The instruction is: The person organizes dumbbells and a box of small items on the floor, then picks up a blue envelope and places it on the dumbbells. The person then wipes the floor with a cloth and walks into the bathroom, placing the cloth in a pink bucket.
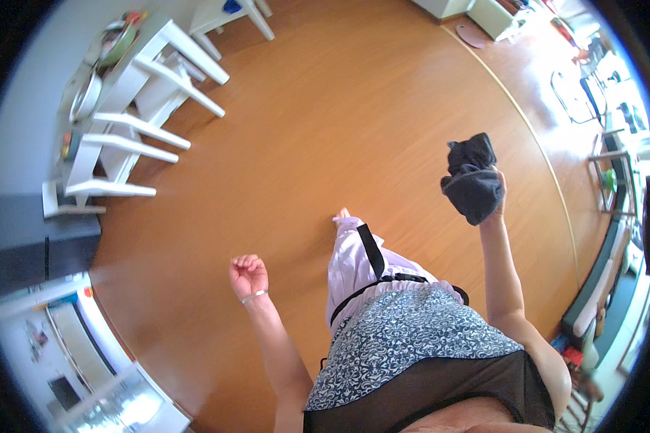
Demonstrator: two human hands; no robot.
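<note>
Dark grey cloth items (472, 187), bunched together and possibly socks, are held up in my right hand (499, 197) on the right side of the view. The cloth hides most of that hand's fingers. My left hand (249, 276) is raised at the lower left with its fingers curled in, palm side showing, and nothing in it. A silvery bracelet (254, 296) circles the left wrist. Between the hands, one bare foot (343, 213) shows below light purple trousers (352, 260) on the wood floor (303, 135).
White chairs (135, 189) stand along a white table (114, 92) at the left, which holds bowls. A dark cabinet (38, 249) is below them. A pale floor strip (536, 135) curves along the right, with a sofa (601, 292) and a metal-framed chair (569, 103) beyond.
</note>
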